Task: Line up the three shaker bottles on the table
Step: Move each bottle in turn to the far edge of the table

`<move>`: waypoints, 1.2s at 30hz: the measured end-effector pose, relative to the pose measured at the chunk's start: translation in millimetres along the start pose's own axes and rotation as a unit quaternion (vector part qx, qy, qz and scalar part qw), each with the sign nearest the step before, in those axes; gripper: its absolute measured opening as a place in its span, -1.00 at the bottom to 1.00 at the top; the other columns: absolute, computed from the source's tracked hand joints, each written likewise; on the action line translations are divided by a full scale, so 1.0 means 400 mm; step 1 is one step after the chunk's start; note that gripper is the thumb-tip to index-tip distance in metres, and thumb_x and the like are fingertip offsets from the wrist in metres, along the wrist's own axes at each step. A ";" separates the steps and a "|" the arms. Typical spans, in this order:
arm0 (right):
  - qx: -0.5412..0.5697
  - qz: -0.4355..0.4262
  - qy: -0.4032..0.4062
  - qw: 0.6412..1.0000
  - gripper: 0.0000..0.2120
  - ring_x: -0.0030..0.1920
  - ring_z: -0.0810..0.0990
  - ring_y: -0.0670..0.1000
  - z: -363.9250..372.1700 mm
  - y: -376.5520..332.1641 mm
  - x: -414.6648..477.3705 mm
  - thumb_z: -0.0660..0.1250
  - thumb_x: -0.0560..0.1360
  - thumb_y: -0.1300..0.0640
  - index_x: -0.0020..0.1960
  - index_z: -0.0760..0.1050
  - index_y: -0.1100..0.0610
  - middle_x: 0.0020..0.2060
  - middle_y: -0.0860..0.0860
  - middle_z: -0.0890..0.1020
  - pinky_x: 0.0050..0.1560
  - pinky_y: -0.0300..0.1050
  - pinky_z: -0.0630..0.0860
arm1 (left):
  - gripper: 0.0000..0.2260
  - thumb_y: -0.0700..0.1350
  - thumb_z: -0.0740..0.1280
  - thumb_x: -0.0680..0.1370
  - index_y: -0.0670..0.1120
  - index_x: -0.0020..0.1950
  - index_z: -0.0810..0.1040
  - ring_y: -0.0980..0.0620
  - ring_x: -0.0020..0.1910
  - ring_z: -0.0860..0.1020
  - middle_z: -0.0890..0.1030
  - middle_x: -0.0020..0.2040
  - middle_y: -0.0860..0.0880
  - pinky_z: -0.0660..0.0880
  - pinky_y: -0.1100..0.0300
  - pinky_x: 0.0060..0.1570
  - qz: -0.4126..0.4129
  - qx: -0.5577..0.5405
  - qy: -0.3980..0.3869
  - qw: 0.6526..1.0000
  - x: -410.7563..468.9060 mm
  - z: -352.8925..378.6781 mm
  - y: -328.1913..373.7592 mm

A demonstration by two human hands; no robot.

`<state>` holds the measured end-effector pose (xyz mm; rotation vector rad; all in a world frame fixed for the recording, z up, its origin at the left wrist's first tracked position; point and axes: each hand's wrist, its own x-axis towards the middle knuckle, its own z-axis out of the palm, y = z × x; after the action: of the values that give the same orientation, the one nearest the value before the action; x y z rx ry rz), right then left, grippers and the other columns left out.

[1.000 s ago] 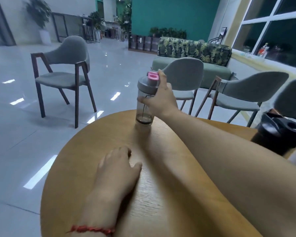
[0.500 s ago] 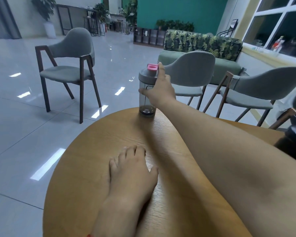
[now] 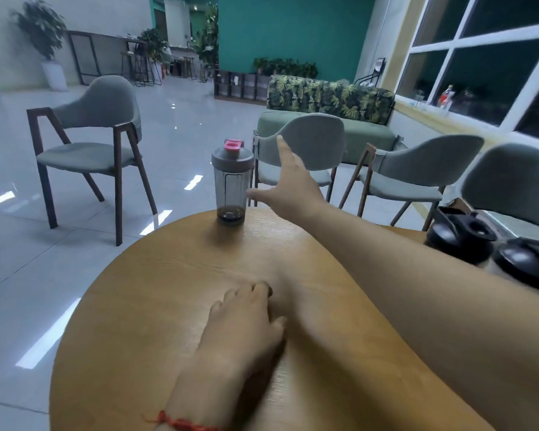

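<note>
Head view, and my right hand (image 3: 288,185) is spread open just to the right of the pink-capped bottle (image 3: 232,183), fingers splayed, thumb reaching toward its side but not clearly touching, nothing in its grip. That bottle stands upright at the far edge of the table (image 3: 156,306), close enough to the rim that I judge a careless nudge could send it off. My left hand (image 3: 246,318) lies flat on the wood near me, palm down, holding nothing. Over on my right, near the table's right edge, sit the two black-lidded bottles (image 3: 461,236), side by side and seemingly touching, seen mostly from above so I can only read their lids. So the step in hand, as I read it, is leaving the first bottle as the anchor of the row and going for the next one. To do it well I should draw the open hand back clear of the bottle rather than sweep past it, then take a black one around the body, below the lid, and carry it upright. Set it beside the anchor, and the last one after it on the same line. Now the look of the anchor: smoky, see-through body, grey lid, pink flip cap on top, and something dark sitting at the bottom. It looks light and tall, so I judge it tips easily.
</note>
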<state>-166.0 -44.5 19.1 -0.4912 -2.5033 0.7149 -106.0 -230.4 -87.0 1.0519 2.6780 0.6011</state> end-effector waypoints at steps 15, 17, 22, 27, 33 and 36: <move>-0.307 0.018 -0.008 0.952 -0.34 0.61 0.27 0.11 -0.532 0.251 -0.352 0.45 0.51 -0.26 0.56 0.45 -0.14 0.59 -0.04 0.44 0.56 0.27 0.22 | -0.55 0.32 0.34 0.44 0.11 0.21 0.57 0.00 0.17 0.59 0.64 0.20 0.05 0.53 0.00 0.20 -0.031 -0.055 -0.010 0.998 -0.012 0.025 0.022; -0.289 0.060 -0.028 0.955 -0.28 0.56 0.33 0.13 -0.557 0.284 -0.366 0.47 0.46 -0.29 0.57 0.41 -0.14 0.57 -0.04 0.44 0.48 0.25 0.37 | -0.52 0.37 0.30 0.37 0.13 0.16 0.58 0.02 0.13 0.63 0.68 0.16 0.07 0.56 -0.02 0.19 -0.041 -0.090 0.020 0.995 -0.008 0.020 0.005; -0.245 0.111 -0.086 0.959 -0.12 0.30 0.52 0.11 -0.534 0.345 -0.371 0.64 0.36 -0.14 0.59 0.34 -0.11 0.44 -0.02 0.53 0.10 -0.02 0.49 | -0.53 0.41 0.23 0.33 0.19 0.08 0.58 0.01 0.12 0.63 0.69 0.12 0.08 0.57 -0.05 0.20 -0.053 -0.103 0.042 0.992 0.010 0.042 -0.011; -0.216 0.042 -0.035 0.975 -0.14 0.30 0.57 0.13 -0.462 0.298 -0.301 0.64 0.34 -0.22 0.55 0.37 -0.13 0.36 -0.04 0.58 0.19 0.11 0.59 | -0.80 0.17 0.42 0.53 0.15 0.10 0.59 0.12 0.07 0.61 0.67 0.12 0.04 0.56 0.00 0.18 -0.047 -0.149 0.055 0.986 0.000 -0.003 -0.009; -0.194 -0.010 -0.011 0.981 -0.21 0.17 0.61 0.14 -0.318 0.184 -0.157 0.60 0.33 -0.30 0.43 0.36 -0.12 0.28 -0.06 0.60 0.08 0.16 0.63 | -0.78 0.12 0.41 0.58 0.10 0.19 0.57 0.18 0.02 0.54 0.59 0.11 0.07 0.45 0.11 0.05 -0.058 -0.173 0.069 0.981 0.021 -0.025 -0.062; -0.194 -0.029 -0.019 0.980 -0.20 0.24 0.59 0.13 -0.245 0.137 -0.088 0.59 0.36 -0.28 0.49 0.36 -0.12 0.34 -0.06 0.57 0.11 0.13 0.60 | -0.77 0.14 0.39 0.58 0.12 0.19 0.56 0.15 0.08 0.55 0.57 0.14 0.08 0.46 0.09 0.04 -0.069 -0.181 0.083 0.978 0.028 -0.037 -0.100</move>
<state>-73.2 21.7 48.4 -0.5374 -2.6897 0.2103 -143.3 -253.7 -91.7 0.7385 2.6050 1.1372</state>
